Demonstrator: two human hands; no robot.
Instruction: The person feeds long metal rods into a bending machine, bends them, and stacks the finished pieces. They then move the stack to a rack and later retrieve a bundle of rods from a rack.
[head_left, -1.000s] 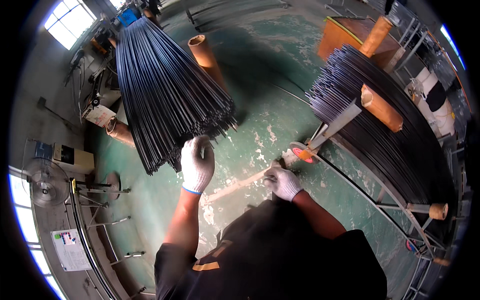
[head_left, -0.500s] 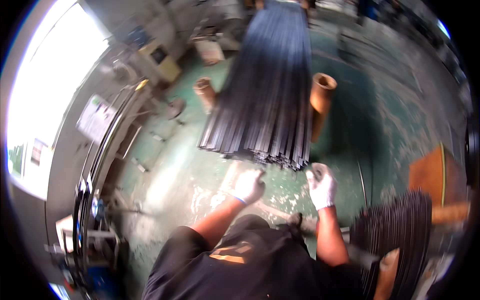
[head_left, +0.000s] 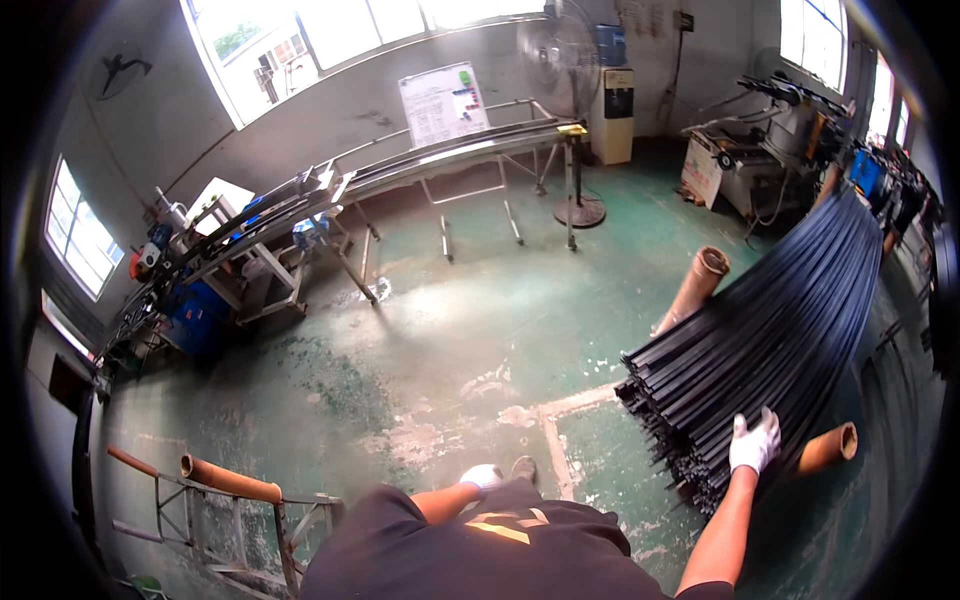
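A thick bundle of long, thin, dark metal bars (head_left: 760, 330) lies at the right, its uneven cut ends facing me. My right hand (head_left: 755, 442), in a white glove, is over the near part of the bundle and seems to touch its top. Its fingers are stretched out and apart, with nothing seen in them. Close to my body, above the floor, is my left hand (head_left: 482, 476), also white-gloved. Only its rounded back shows; the fingers are hidden. Brown tube-like posts (head_left: 695, 290) flank the bundle.
A metal rack (head_left: 240, 525) with a brown tube on top stands at the lower left. Along the far wall runs a long work table (head_left: 440, 160), with a whiteboard (head_left: 443, 103) behind it. Beyond are a standing fan (head_left: 558, 65), a water dispenser (head_left: 613, 115) and a machine (head_left: 750, 155).
My view has swung left, so the bundle now appears at the right. My right hand has gone from beside the bar ends to over the bars. The left is nearer my body.
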